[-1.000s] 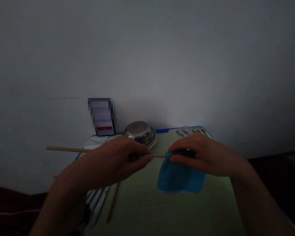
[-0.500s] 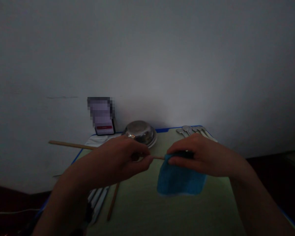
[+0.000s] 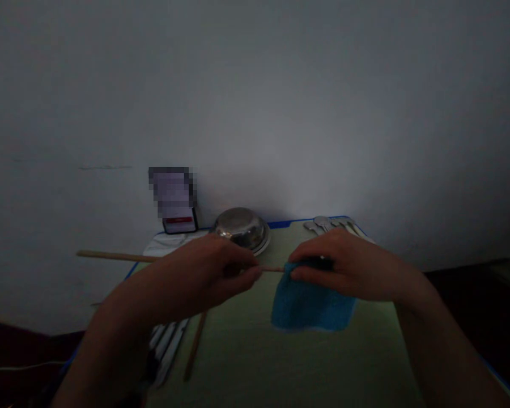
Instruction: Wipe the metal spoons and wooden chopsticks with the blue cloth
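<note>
A wooden chopstick (image 3: 114,256) is held level above the table, its thick end sticking out to the left past my wrist. My left hand (image 3: 221,269) is closed round it, with thumb and fingers pinching it near the thin part. Just to the right, my right hand (image 3: 335,263) pinches a blue cloth (image 3: 312,306) folded over the chopstick's thin end. The cloth hangs down below my fingers, and the tip inside it is hidden. On the table under my left hand lies another wooden chopstick (image 3: 195,347).
An upturned metal bowl (image 3: 240,226) stands at the back, near a phone (image 3: 178,209) leaning on the wall. Several spoons (image 3: 323,222) lie at the back right. Pale-handled utensils (image 3: 170,348) lie at the left, partly behind my arm. The table (image 3: 301,368) is pale green with a blue edge.
The chopstick's thick end has dipped slightly and shifted a little left. Both hands keep their hold, and the cloth has risen slightly.
</note>
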`<action>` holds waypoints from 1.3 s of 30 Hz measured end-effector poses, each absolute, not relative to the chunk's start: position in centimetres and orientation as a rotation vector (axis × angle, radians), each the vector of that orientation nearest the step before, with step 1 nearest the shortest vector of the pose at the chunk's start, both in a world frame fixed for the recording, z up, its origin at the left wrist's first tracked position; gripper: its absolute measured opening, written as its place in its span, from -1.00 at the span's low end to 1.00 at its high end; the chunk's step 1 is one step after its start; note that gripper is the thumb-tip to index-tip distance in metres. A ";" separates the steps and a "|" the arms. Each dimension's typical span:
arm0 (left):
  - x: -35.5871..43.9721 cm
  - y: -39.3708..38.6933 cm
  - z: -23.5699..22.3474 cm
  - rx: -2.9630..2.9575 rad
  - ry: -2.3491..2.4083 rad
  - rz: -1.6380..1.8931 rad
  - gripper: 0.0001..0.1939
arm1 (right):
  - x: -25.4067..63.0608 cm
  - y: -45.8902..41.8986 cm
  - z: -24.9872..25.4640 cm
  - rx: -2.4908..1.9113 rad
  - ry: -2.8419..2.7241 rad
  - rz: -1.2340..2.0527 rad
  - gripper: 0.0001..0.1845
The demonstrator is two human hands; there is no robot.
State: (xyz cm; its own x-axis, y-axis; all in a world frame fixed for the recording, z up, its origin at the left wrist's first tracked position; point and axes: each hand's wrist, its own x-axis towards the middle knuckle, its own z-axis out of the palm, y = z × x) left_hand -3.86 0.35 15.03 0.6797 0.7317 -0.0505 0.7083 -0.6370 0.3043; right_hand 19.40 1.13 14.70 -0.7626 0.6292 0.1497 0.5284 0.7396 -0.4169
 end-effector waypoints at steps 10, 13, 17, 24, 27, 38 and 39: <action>-3.4 0.2 15.4 2.559 1.174 0.100 -0.62 | 19.6 1.2 14.5 -0.934 -2.649 0.599 -0.75; -3.4 0.2 15.4 2.557 1.183 0.087 -0.62 | 19.6 1.3 14.3 -0.952 -2.639 0.588 -0.74; -3.3 0.3 15.3 2.577 1.185 0.095 -0.61 | 19.6 1.5 14.2 -0.965 -2.645 0.610 -0.74; -3.1 0.4 14.8 2.545 1.196 0.105 -0.66 | 20.0 1.5 14.0 -1.032 -2.569 0.622 -0.72; -3.3 0.4 14.5 2.549 1.169 0.180 -0.68 | 20.4 2.0 13.6 -1.030 -2.466 0.675 -0.74; -5.1 1.4 14.7 2.434 1.462 0.298 -0.63 | 20.1 4.8 6.8 -0.666 -0.777 1.643 -0.82; -5.1 1.4 14.6 2.432 1.463 0.299 -0.64 | 19.8 4.6 6.0 -0.653 -0.671 1.677 -0.83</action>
